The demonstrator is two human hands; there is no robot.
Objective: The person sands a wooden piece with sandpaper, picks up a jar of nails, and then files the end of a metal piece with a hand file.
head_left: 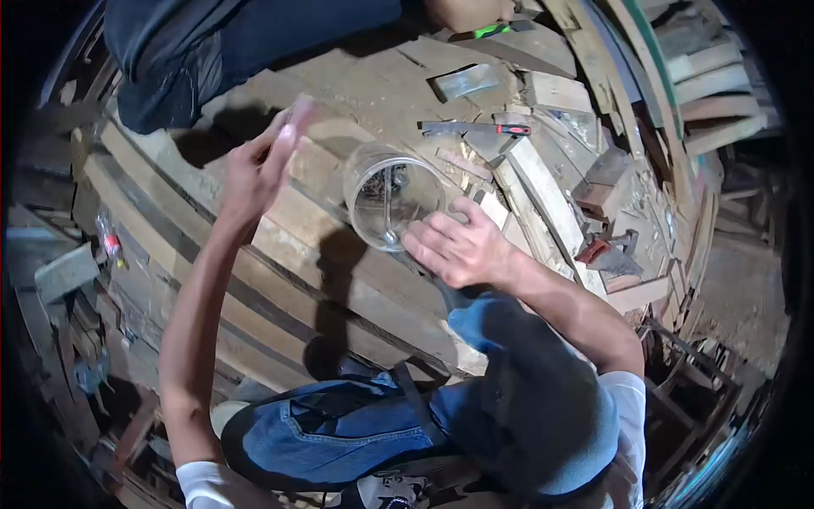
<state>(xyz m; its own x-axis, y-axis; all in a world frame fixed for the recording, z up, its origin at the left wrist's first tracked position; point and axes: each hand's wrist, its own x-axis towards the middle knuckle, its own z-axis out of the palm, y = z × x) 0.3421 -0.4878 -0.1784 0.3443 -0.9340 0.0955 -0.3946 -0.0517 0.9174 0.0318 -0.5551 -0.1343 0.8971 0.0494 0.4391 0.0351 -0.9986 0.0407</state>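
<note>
My right hand (458, 248) is closed over the near right rim of a clear, round jar (363, 161), which leans toward me. Inside the jar lie a thin metal rod (387, 199) and small dark pieces too fine to name. To the left, my left hand (264, 161) is raised above the wooden boards (297, 242), fingers pressed together and pointing away from me. A blurred pinkish flat piece (302, 110) shows at its fingertips; I cannot make out what it is. Beyond the jar lies a saw (512, 130) with a red and black handle.
Another person's dark trouser leg (280, 34) is at the top, with that person's hand (469, 13) near a green-handled tool (492, 30). Wood blocks (558, 92), a long pale beam (547, 199) and a reddish tool (595, 249) lie right. Stacked planks (716, 81) stand far right.
</note>
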